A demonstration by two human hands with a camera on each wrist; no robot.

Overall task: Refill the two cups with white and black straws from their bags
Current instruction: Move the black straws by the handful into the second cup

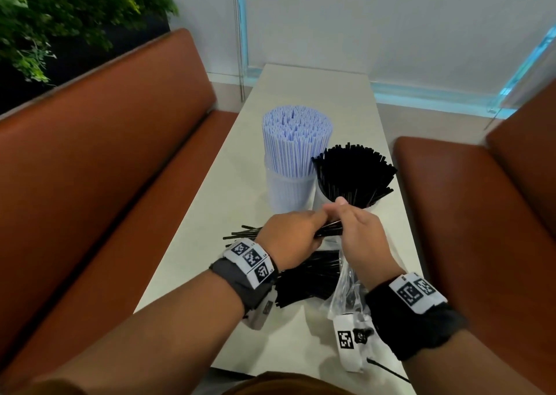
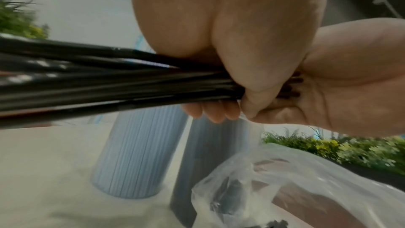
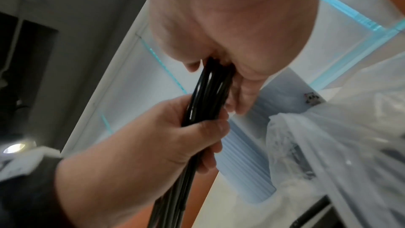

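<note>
Hands are meeting above a pale table (image 1: 304, 93), both working on one bundle of black straws (image 1: 328, 231). The left hand (image 1: 288, 238) is curling its fingers around the middle of the bundle, with loose ends poking out behind the wrist. The right hand (image 1: 358, 232) is pinching the other end between thumb and fingertips, seen close in the right wrist view.

Just beyond the hands, two clear cups are standing side by side. The left cup (image 1: 287, 191) is packed with white straws (image 1: 296, 142) standing upright; the right cup (image 1: 323, 197) is holding black straws that are fanning outward (image 1: 355, 173). More black straws are lying on the table under the left forearm (image 1: 310, 277), beside a crumpled clear plastic bag (image 1: 346, 286).

Judging by their look, the straws are likely light, thin, smooth and fairly stiff, so they could slide apart or scatter; gripping the whole bunch firmly around its middle, ends squared, seems safest before dropping it into the cup.

No brand names or readable words are showing. Black-and-white square code markers are sitting on both wristbands (image 1: 251, 257) and on a tag (image 1: 346, 339) by the right wrist
</note>
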